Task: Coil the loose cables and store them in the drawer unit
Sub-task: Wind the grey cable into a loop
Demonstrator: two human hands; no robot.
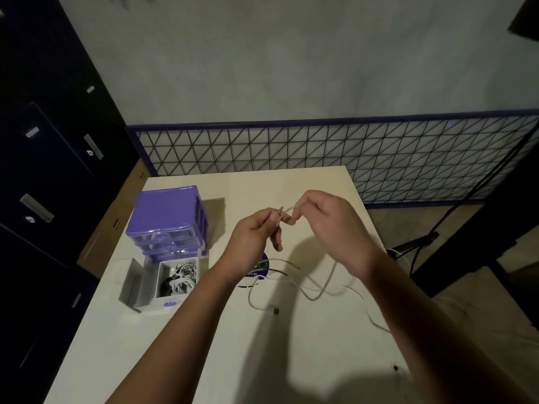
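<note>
Pinching one white cable [318, 290] above the desk [262, 345]: left hand [256, 234] and right hand [329, 220], fingertips clamped on a short stretch running roughly left to right between them. Remainder of cable drops from the hands and trails in loose loops across the desk toward the right edge; one plug end [274, 310] lies near mid-desk. Purple drawer unit [169, 220] stands at the desk's left side, bottom drawer [163, 282] pulled out toward the person, coiled cables inside. Round sticker [259, 269] beneath the left wrist, legible text "you go". Near half of desk bare.
</note>
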